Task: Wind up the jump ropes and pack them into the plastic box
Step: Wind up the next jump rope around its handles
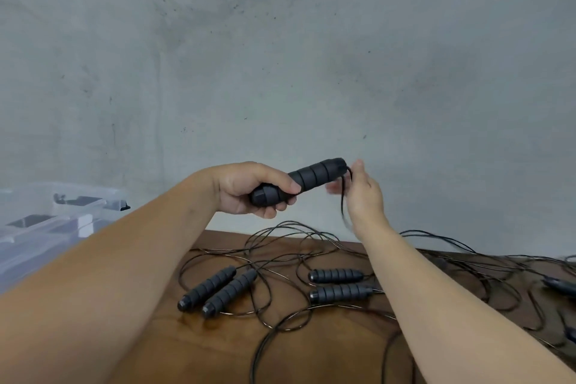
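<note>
My left hand (249,188) is raised above the table and grips black ribbed jump rope handles (314,176) near their butt end. A thin black cord (343,199) hangs from the handles' far tip. My right hand (363,193) is at that tip with the cord running across its fingers; it is blurred. On the wooden table (193,349) lie two pairs of black handles, one pair (218,291) at the left and one pair (338,284) in the middle, amid tangled loose cords (280,246). The clear plastic box (46,227) stands at the left.
A grey concrete wall (280,56) rises right behind the table's far edge. More cords and another handle (561,285) lie at the right edge of view. My forearms cross much of the near table.
</note>
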### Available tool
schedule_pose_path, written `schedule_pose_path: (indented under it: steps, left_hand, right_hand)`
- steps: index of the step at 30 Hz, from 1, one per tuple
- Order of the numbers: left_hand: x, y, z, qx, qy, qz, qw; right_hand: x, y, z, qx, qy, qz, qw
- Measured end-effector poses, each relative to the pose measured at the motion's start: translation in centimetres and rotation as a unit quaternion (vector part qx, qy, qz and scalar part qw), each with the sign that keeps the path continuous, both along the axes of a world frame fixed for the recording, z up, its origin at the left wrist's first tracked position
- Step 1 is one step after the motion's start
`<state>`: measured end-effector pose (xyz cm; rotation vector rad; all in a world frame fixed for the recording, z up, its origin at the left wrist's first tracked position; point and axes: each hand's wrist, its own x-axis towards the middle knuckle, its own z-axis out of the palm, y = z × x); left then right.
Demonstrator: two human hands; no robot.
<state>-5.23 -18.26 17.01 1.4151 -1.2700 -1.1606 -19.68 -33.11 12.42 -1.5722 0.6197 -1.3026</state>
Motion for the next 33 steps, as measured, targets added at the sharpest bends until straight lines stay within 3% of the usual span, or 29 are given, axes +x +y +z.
schedule_pose_path:
  steps: [4,8,15,18,21,24,27,30,33]
  left_hand:
    - [-2.1,0.3,0.0,-0.032,0.12,0.027,0.992]
    - [-4.5,-0.3,-0.8,-0.055,0.154,0.078,0.983]
    - [-7.0,-2.2,-3.5,-0.013,0.238,0.14,0.961]
    - [-7.4,-2.4,-3.6,-0.001,0.157,0.156,0.975]
    - [-7.9,-3.1,-3.7,0.0,-0.045,0.18,0.983]
    - [-6.6,-3.5,-3.9,-0.006,-0.215,0.229,0.949]
    - [-4.9,-3.1,-4.3,0.02,-0.334,0.215,0.918]
    - [-5.1,-3.0,-4.7,0.055,-0.407,0.142,0.901]
    - [-6.1,-3.4,-5.2,0.069,-0.361,0.073,0.927]
  right_hand:
    - [-1.2,1.4,-2.5,0.047,-0.017,0.021,0.999]
    - [-1.4,3.3,-4.7,-0.017,0.081,-0.01,0.997]
    - [-2.1,5.1,-5.5,-0.068,0.269,0.094,0.956]
    - [-3.4,5.0,-5.3,-0.157,0.334,0.105,0.924]
    - [-4.7,5.0,-4.7,-0.152,0.366,0.142,0.907]
    - [-6.5,5.3,-3.9,-0.152,0.426,0.174,0.875]
    - [-8.9,4.6,-2.1,-0.214,0.477,0.15,0.839]
    - [-10.1,2.6,0.3,-0.247,0.478,0.122,0.834]
    - [-9.9,1.3,2.5,-0.266,0.488,0.146,0.818]
